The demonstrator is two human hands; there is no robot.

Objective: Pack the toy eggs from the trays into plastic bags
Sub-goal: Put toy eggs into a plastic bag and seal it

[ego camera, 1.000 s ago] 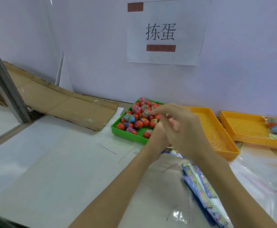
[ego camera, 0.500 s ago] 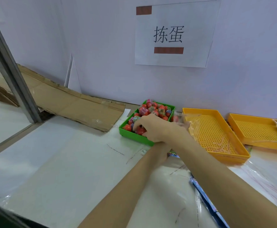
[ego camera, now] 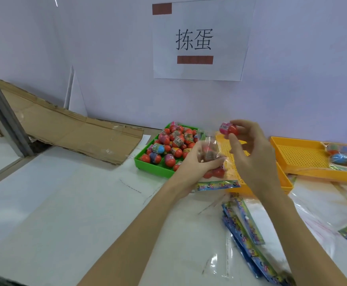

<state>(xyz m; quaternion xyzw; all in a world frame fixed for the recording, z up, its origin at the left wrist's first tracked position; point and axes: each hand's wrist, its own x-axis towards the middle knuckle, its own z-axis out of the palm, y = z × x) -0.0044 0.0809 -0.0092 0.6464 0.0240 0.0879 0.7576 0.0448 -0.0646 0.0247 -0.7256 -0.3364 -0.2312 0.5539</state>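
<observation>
A green tray [ego camera: 151,166] against the wall holds several red toy eggs [ego camera: 173,141] with printed wraps. My left hand [ego camera: 197,164] grips a clear plastic bag [ego camera: 211,149] just right of that tray; eggs show through its film, and a coloured header strip [ego camera: 218,185] hangs at its lower end. My right hand [ego camera: 248,149] is raised above the bag and pinches a pink and red toy egg [ego camera: 228,129] between thumb and fingers.
An orange tray [ego camera: 283,178] lies under my hands, and another orange tray [ego camera: 300,155] to the right holds a filled bag of eggs [ego camera: 343,154]. A stack of flat bags with blue headers [ego camera: 246,230] lies near right. Flattened cardboard [ego camera: 71,129] leans at the left wall.
My right hand has come up out of the green tray with one egg and moved right, above the bag. My left hand has lifted the bag into view beside the tray.
</observation>
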